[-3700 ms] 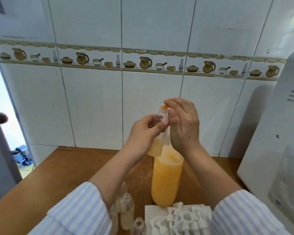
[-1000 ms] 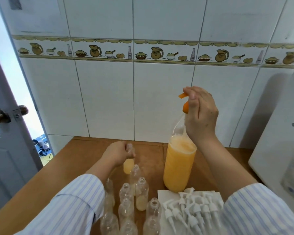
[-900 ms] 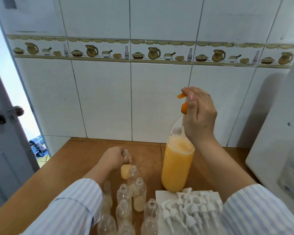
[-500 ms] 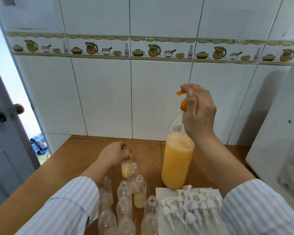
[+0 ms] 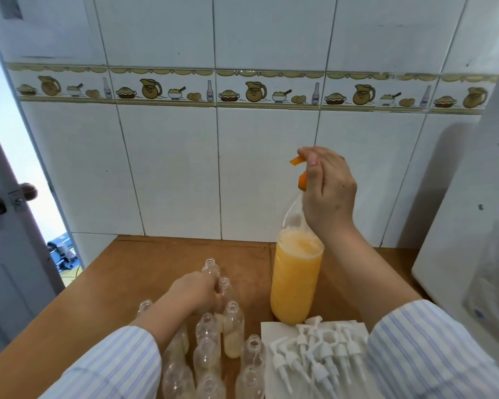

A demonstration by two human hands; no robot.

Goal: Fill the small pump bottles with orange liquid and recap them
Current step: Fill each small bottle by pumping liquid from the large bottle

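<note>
right hand (image 5: 327,194) grip closed around orange pump head (image 5: 300,174) atop large bottle (image 5: 296,279) of orange liquid, upright on bench (image 5: 144,266). left hand (image 5: 192,292) just left of large bottle, fingers curled round small bottle (image 5: 224,292) in cluster; contact partly hidden. more small clear bottles (image 5: 208,349) uncapped, in front-left of large bottle, one partly filled (image 5: 233,329). white pump caps (image 5: 314,352) heaped on white paper (image 5: 271,331) right in front of large bottle.
</note>
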